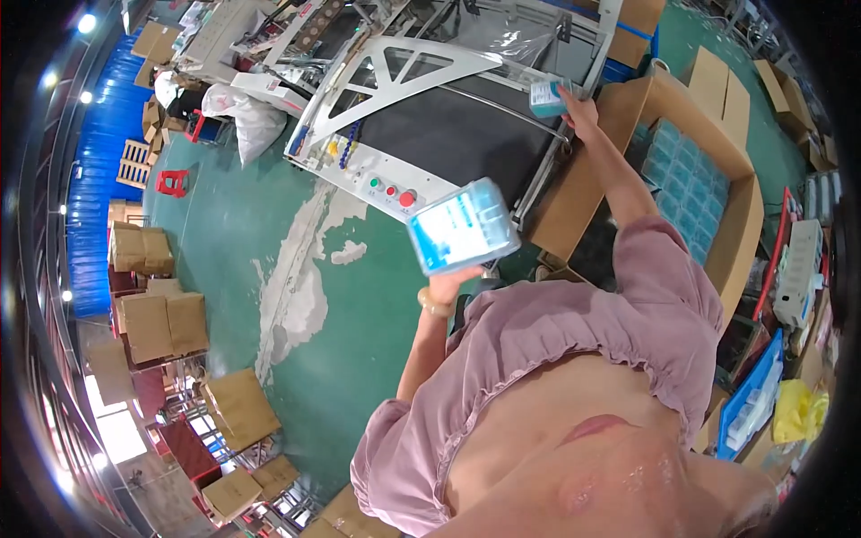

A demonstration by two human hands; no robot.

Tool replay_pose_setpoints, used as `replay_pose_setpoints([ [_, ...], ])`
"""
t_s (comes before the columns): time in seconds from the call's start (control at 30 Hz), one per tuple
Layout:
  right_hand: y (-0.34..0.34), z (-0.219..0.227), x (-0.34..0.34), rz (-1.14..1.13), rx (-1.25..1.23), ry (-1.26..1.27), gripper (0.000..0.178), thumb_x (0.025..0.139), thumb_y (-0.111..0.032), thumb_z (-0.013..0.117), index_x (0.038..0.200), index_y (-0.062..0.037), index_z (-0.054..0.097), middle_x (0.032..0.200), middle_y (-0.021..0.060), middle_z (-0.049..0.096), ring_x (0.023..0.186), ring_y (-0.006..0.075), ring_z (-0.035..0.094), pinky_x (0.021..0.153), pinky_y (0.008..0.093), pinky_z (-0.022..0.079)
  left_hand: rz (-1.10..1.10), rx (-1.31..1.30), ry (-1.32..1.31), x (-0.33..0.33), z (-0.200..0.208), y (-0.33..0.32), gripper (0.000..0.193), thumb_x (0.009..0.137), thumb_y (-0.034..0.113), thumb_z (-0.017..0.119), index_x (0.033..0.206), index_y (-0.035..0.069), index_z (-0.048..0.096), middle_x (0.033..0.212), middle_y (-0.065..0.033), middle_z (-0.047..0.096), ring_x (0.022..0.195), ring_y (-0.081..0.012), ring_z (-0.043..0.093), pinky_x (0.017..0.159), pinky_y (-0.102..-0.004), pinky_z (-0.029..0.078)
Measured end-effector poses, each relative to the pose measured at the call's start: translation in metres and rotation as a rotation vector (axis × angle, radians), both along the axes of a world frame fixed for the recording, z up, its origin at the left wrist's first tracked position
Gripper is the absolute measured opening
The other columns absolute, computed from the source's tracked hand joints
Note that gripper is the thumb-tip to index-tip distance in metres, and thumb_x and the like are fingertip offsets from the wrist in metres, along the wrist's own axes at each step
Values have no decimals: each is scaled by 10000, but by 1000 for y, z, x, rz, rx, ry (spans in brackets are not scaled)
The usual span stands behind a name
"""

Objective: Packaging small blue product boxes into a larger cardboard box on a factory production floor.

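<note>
In front of my body, my left hand (455,282) holds up a clear-wrapped blue-and-white pack (462,229), gripping it from below. Its side shows several sections, and most of my fingers are hidden behind it. A bracelet circles that wrist. My right arm reaches far out to the right, over the machine's edge. There my right hand (581,115) is closed on a smaller-looking blue pack (545,99) above the dark conveyor belt (448,134). Beside my right arm stands an open cardboard box (743,229), with rows of similar blue packs (686,184) inside.
The machine's white panel carries a red button (406,198) close to my left hand's pack. A white slotted frame (395,76) spans the belt. Cardboard boxes (148,327) and a red stool (172,183) stand at the left. A blue tray (752,394) lies at the right.
</note>
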State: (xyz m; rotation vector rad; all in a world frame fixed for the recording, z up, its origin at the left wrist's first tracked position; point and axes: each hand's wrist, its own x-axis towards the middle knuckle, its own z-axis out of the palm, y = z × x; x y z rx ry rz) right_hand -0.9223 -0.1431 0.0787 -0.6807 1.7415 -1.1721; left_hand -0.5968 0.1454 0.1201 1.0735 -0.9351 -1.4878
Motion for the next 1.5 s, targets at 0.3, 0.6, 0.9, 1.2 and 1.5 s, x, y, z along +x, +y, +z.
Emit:
replay_pose_setpoints([
  [0.3,-50,-62,24,64,380,382,799,643,-663,635,1067,10,572,984,148,611,930,288,588,780,424,477,255,-45,-8,26,-12,39,678,570,31,812,1169,26,494,1071,-55,571,961,-198,549,829,-330,468],
  [0.6,47,47,94,806,-480,-163,487,795,-287,661,1197,-66,499,1061,58,538,993,147,516,829,249,412,211,-44,-12,3,-5,-3,592,589,60,797,1117,13,534,1052,-62,581,992,-196,537,867,-335,434],
  [0.9,185,175,86,1041,-1187,413,866,616,-264,766,1317,-37,311,1347,228,282,1224,370,334,992,432,298,49,-109,73,-30,-1,-36,900,547,72,844,1292,27,342,1152,-72,510,1054,-186,509,904,-335,431],
  [1.2,203,165,81,988,-1145,431,741,603,-193,749,1246,-59,405,1328,211,294,1149,326,402,953,416,350,-58,-120,49,-36,-17,-24,973,541,94,849,1337,66,290,1211,-40,410,1155,-202,425,965,-349,386],
  [1.5,131,85,27,74,-706,-604,594,771,-100,674,1286,-79,378,1034,19,555,916,135,551,672,242,453,17,-122,138,-41,6,-10,967,530,15,830,1331,68,290,1186,-52,457,1097,-199,491,921,-342,434],
])
